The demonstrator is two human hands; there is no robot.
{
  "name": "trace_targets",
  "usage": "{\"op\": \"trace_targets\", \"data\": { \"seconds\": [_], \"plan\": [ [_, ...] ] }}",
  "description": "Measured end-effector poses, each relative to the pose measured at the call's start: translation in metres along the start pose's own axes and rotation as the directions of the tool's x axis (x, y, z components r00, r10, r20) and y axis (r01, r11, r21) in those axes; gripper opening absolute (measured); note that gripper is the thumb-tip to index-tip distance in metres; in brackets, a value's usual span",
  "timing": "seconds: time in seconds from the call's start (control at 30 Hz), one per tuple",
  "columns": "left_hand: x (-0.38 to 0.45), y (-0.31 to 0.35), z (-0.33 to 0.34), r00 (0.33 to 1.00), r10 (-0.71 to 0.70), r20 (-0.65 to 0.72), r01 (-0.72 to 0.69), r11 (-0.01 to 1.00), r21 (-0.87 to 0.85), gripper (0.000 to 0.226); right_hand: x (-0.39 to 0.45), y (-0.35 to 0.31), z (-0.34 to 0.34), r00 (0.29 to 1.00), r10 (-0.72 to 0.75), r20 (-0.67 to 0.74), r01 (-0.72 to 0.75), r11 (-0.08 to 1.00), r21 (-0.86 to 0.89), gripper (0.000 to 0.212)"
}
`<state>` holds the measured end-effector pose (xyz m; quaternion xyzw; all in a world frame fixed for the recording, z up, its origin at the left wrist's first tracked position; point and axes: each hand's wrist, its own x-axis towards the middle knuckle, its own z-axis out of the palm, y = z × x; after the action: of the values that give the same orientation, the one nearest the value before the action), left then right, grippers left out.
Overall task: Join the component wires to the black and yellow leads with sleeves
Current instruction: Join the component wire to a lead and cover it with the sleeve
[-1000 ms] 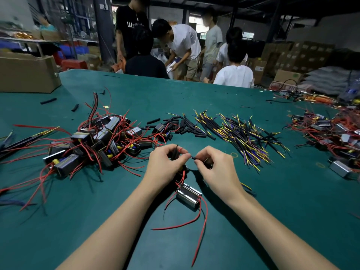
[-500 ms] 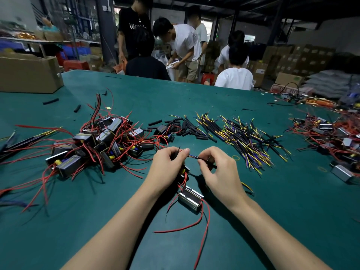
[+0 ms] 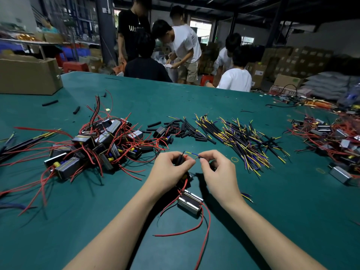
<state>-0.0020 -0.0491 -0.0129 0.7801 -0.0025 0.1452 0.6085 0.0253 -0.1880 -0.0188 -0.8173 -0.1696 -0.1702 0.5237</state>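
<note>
1. Component wires, thin red insulated strands, run up from the silver metal box-shaped component [image 3: 190,204] on the teal desk [image 3: 272,221] into our left hand [image 3: 171,170]. The end of one shows as a red tip at that hand's fingertips.

2. Our left hand's grip is closed: thumb and curled fingers pinch the red wire end together with a short black tubular sleeve [image 3: 179,158], which stands roughly upright above the thumb.

3. Our right hand [image 3: 218,168] is also closed in a pinch, on the black and yellow lead [image 3: 192,154]. Its stripped yellow and blue ends stick out leftward from the fingertips.

4. The relation that matters: the lead's long axis lies roughly level, left to right, pointing at the left hand's pinch. Lead tip and wire end sit just beside each other between the two hands; we cannot tell whether they touch.

5. We judge that the next move needs the two ends brought into line, and the right hand, carrying the lead, is the one placed to close that gap.

6. Counts: one component at our wrists, two loose red tails trailing from it toward us, one sleeve and one lead in the hands.

7. The pile of black and yellow leads [image 3: 243,141], the heap of loose black sleeves [image 3: 187,131] and the tangle of red-wired components [image 3: 97,147] each hold too many to count.
</note>
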Motion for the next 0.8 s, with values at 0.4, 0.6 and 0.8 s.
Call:
{"op": "trace_targets", "data": {
  "seconds": [0.4, 0.6, 0.8],
  "plan": [
    [-0.001, 0.003, 0.0, 0.999, 0.025, -0.031, -0.027, 0.998, -0.06, 0.011, 0.003, -0.012, -0.004, 0.998, -0.06, 0.029, 0.061, 0.998, -0.017, 0.013],
    [0.0, 0.004, 0.004, 0.994, -0.045, -0.096, 0.029, 0.987, -0.16, 0.013, 0.005, -0.011, 0.0, 0.995, 0.098, -0.029, -0.094, 0.989, 0.112, 0.016],
    [-0.002, 0.004, 0.004, 0.999, 0.024, -0.046, -0.028, 0.997, -0.074, 0.012, 0.01, -0.006, 0.002, 0.969, 0.233, -0.085, -0.207, 0.948, 0.242, 0.019]
  ]
}}
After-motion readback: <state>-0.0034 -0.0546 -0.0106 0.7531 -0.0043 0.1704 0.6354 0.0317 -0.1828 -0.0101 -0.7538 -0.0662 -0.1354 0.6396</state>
